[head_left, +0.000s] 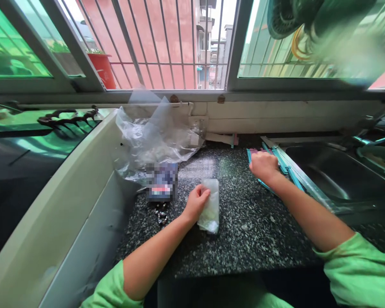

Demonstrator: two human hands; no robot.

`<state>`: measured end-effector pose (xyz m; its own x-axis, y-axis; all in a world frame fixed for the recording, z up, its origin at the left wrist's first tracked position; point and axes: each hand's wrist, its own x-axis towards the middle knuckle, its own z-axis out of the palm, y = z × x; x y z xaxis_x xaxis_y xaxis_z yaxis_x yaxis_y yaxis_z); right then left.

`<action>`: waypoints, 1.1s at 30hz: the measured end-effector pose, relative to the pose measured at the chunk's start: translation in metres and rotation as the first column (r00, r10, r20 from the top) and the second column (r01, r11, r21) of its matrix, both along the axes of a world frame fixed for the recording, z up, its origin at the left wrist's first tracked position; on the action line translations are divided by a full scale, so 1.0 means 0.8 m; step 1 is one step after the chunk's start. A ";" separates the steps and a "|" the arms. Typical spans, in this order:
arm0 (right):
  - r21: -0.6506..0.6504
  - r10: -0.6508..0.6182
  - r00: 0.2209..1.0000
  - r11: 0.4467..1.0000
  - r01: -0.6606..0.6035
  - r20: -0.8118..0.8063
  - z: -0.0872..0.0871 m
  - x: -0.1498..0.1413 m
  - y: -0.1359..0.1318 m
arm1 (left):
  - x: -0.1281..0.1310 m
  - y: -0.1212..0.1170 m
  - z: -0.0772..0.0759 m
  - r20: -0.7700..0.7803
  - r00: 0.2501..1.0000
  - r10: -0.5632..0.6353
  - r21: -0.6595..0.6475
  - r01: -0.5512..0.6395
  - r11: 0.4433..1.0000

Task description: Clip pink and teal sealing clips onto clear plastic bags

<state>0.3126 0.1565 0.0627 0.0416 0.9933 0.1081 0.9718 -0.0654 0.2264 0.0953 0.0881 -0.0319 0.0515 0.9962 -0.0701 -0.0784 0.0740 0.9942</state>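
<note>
My left hand [197, 202] pinches the left side of a translucent plastic sleeve [212, 203], a flat rounded rectangle over the speckled countertop [240, 239]. Whether anything lies inside the sleeve I cannot tell. Farther right, my right hand [265, 166] is closed in a fist over a loose pile of thin turquoise strips [290, 171] with some pink among them, beside the sink. Its fingertips are hidden, so what they grip does not show. Left of the sleeve lies a dark blue box [163, 182], partly blurred out, with several small shiny metal pieces [161, 214] in front of it.
A crumpled clear plastic bag [157, 132] fills the back left corner. One pale strip with a pink and turquoise end [233, 140] lies by the wall. The steel sink [332, 171] is at right, a glass-topped stove [25, 141] at left. Barred windows stand behind.
</note>
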 end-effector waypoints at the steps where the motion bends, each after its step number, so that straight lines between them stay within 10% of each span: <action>1: 0.015 0.067 0.998 0.998 -0.067 0.011 -0.001 -0.017 -0.005 | 0.000 0.000 0.000 0.006 1.000 0.014 0.001 -0.014 1.000; 10: -0.072 0.258 0.962 0.962 -0.265 -0.092 -0.058 -0.122 -0.015 | -0.009 0.005 0.007 0.090 0.980 0.175 0.033 -0.179 0.983; 21: -0.074 0.230 0.960 0.967 -0.244 -0.163 -0.052 0.021 -0.020 | -0.011 0.006 0.017 0.170 0.978 0.118 -0.023 -0.115 0.993; 33: 0.184 0.358 0.787 0.934 -0.307 -0.502 -0.104 0.038 -0.018 | -0.011 0.009 0.022 0.141 0.983 0.118 -0.077 -0.108 0.991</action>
<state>0.3432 0.1421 -0.0204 -0.2140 0.9433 0.2536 0.9064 0.2885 -0.3085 0.0863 0.0953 -0.0145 -0.0467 0.9892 -0.1387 -0.2335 0.1242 0.9644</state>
